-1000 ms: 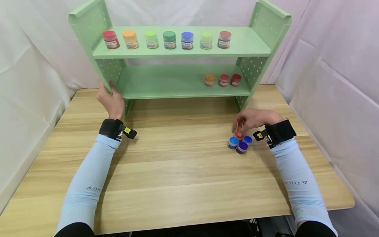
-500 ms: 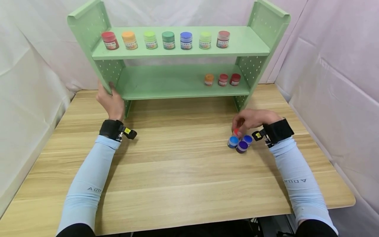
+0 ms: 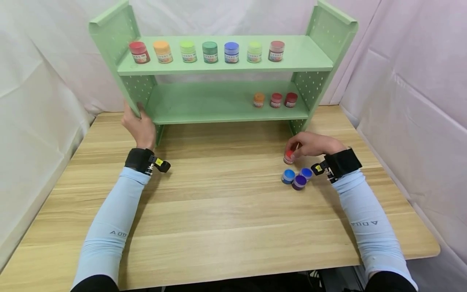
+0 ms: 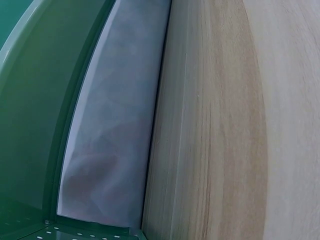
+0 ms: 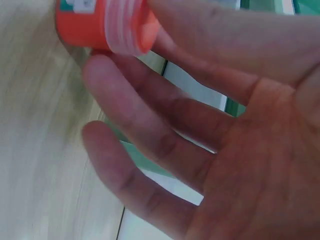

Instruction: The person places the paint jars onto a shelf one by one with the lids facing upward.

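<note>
My right hand (image 3: 311, 144) pinches a small red paint jar (image 3: 288, 158) by its lid, beyond three other jars on the table. In the right wrist view that jar (image 5: 82, 25) looks orange-red, with a ridged translucent lid band, and the lower fingers are spread away from it. The three jars stand close together: light blue (image 3: 288, 176), blue (image 3: 306, 173) and dark purple (image 3: 299, 182). At the left, my left hand (image 3: 140, 129) grips the side panel of a green two-tier shelf (image 3: 204, 121); some of its fingers are hidden behind the panel. No left fingers show in the left wrist view.
On the upper tier stands a row of several paint jars, among them a blue jar (image 3: 231, 52). An orange jar (image 3: 258, 99) and two red jars sit at the right of the lower tier. White cloth (image 3: 408, 81) hangs around the wooden table (image 3: 219, 211).
My right hand has drawn the red jar out of the cluster, away from me toward the shelf. The other three jars stay in place, and my left hand keeps its grip on the shelf.
</note>
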The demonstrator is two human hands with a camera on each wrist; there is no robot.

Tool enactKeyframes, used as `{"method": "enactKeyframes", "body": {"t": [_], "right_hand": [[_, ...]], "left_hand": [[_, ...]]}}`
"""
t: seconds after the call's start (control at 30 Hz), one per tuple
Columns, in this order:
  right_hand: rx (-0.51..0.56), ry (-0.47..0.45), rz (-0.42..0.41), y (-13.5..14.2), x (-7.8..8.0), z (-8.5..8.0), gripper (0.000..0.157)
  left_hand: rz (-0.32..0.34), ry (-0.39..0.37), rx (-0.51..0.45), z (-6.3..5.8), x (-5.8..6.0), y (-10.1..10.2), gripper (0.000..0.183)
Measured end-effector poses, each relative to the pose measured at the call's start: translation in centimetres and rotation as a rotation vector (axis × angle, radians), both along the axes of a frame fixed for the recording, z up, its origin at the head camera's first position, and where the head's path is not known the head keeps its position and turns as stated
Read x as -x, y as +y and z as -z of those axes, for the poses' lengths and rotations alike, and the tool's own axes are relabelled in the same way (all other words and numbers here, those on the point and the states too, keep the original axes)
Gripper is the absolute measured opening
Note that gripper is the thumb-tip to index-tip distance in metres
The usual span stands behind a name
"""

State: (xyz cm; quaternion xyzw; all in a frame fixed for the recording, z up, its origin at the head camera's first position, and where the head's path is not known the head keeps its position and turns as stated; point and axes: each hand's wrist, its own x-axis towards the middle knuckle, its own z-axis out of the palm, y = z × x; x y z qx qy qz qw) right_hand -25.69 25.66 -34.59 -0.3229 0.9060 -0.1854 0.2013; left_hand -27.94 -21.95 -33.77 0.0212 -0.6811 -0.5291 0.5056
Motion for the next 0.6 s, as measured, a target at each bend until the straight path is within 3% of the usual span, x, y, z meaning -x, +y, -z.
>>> {"method": "enactKeyframes", "body": {"t": [0.33,0.6], "right_hand": [[-0.008,0.061,0.013,-0.16,0.32,0.29,0.030],[-0.021,0.024,0.058,-0.52,0.33,0.46,0.033]], "left_hand": [[0.000,-0.011,0.013,0.02,-0.05,-0.10,0.035],[-0.013,-0.002,0.023,-0.04,-0.13,-0.11,0.033]]}}
